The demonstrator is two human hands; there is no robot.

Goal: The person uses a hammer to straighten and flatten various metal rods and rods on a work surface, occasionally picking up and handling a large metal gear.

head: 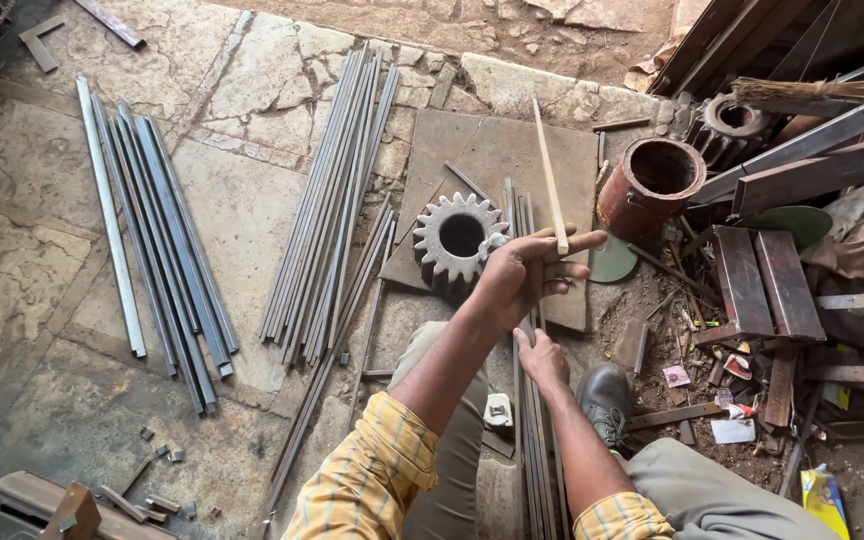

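Workshop floor of irregular, cracked beige stone slabs (242,210), lit by even daylight. A flat brown square metal plate (497,150) lies at the floor's upper middle; bare packed earth (472,20) borders the top edge.

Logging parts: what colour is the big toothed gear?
Grey metal with rusty patches, the toothed gear; head view.

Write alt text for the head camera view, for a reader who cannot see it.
A person's left hand holds up a thin pale stick while the right hand presses on a bundle of metal rods on a stone floor. A large gear sits just beyond, on a metal plate.
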